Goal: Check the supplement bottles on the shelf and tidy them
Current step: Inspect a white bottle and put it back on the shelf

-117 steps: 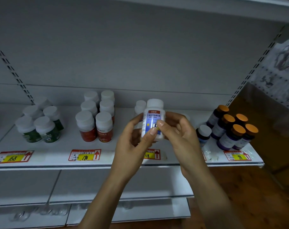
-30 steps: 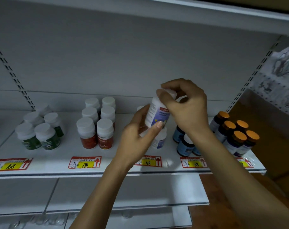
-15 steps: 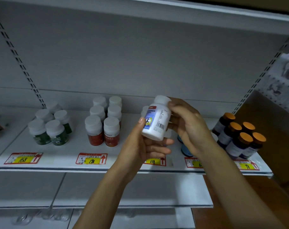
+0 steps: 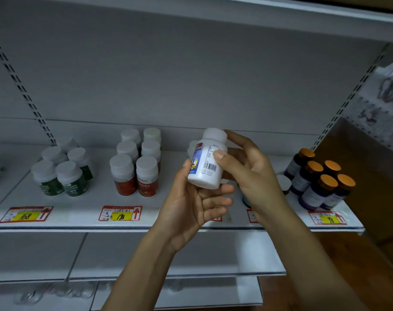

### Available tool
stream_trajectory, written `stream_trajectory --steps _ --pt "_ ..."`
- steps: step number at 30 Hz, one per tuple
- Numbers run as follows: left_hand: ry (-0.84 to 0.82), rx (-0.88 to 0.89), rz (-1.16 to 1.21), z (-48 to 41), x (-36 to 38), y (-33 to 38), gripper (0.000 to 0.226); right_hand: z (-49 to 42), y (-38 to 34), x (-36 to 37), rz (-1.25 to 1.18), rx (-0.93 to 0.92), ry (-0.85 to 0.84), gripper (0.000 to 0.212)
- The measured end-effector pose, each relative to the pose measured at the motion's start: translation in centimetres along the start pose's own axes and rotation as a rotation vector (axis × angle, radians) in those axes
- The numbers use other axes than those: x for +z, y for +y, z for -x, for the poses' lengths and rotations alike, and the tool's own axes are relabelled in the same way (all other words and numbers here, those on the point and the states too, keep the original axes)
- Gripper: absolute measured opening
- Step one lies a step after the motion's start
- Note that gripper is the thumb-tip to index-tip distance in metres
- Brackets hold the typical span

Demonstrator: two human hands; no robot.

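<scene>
Both hands [image 4: 188, 205] [image 4: 254, 173] gripping white bottle [image 4: 205, 164] — near upright, cap up

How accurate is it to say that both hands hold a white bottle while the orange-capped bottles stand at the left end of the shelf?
No: the head view shows the orange-capped bottles at the right end of the shelf. The left hand and right hand do hold the white bottle.

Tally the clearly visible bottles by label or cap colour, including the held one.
green-label bottles: 5
red-label bottles: 6
orange-cap bottles: 5
white bottle, held: 1
Total: 17, excluding the partly hidden bottles behind it.
</scene>
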State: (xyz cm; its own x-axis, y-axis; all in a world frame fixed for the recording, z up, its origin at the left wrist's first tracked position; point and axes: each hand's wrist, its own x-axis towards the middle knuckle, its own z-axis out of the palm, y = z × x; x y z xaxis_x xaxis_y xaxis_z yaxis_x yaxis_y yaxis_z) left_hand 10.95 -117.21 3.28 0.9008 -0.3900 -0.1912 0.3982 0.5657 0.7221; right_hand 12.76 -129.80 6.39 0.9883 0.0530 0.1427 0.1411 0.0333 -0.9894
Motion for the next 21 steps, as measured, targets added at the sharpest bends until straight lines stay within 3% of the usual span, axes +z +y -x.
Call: stream_trajectory --steps 6,14,17,21 --pt "0.054 0.064 -0.043 0.2 0.1 0.0 0.06 1.0 0.4 0.3 -0.053 -0.021 -0.042 0.06" --pt "0.106 0.081 -0.096 1.0 -0.2 -0.5 0.063 1.9 1.3 0.0 0.054 -0.073 -0.136 0.082" --pt "0.091 0.078 -0.103 1.3 -0.3 -0.8 0.059 2.3 1.6 0.1 0.046 -0.072 -0.116 0.074" --pt "0.08 0.083 -0.159 1.6 -0.4 -1.2 0.033 2.4 1.5 -0.1 -0.103 -0.047 -0.033 0.053"
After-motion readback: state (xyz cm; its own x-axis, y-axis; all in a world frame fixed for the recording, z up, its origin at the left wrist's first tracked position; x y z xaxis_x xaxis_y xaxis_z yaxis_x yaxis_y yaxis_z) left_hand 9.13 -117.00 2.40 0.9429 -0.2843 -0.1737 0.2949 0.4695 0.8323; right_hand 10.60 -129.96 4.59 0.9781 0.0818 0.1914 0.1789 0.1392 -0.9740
